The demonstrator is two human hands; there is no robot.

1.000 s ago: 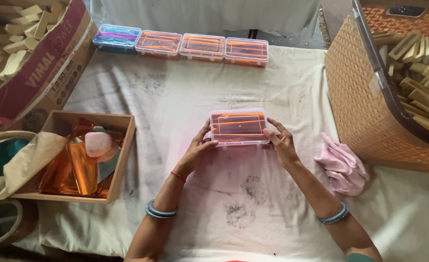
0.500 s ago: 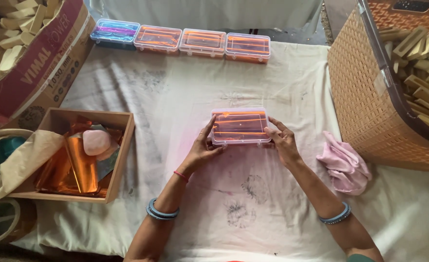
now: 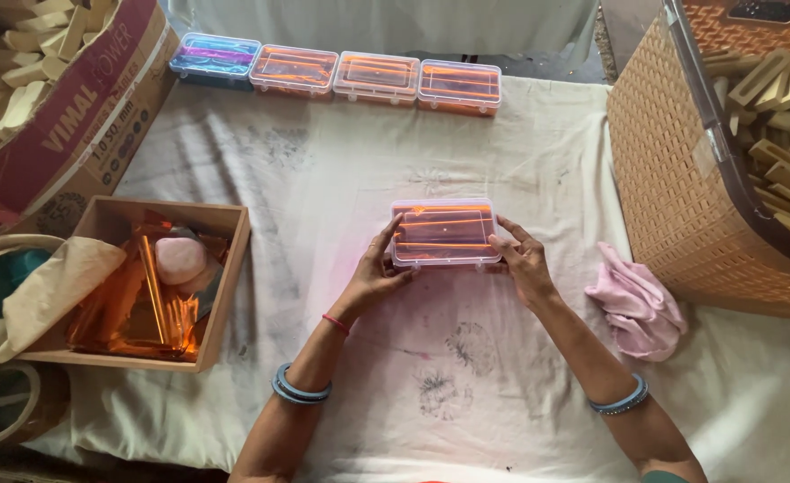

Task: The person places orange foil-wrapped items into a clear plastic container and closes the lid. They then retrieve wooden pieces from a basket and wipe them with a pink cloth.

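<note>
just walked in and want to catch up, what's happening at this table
A person holds a clear plastic box with orange contents between both hands, the left hand on its left end and the right hand on its right end, resting on a white cloth. Four similar closed boxes sit in a row at the far edge. A wooden tray of orange film lies to the left, a pink rag and a woven basket of wooden sticks to the right.

Both forearms are bare, with no sleeves showing. The left hand (image 3: 372, 277) has a thin red thread at the wrist and, further up the forearm, blue bangles (two or three stacked together). The right hand (image 3: 524, 264) has one blue bangle on its forearm.
</note>
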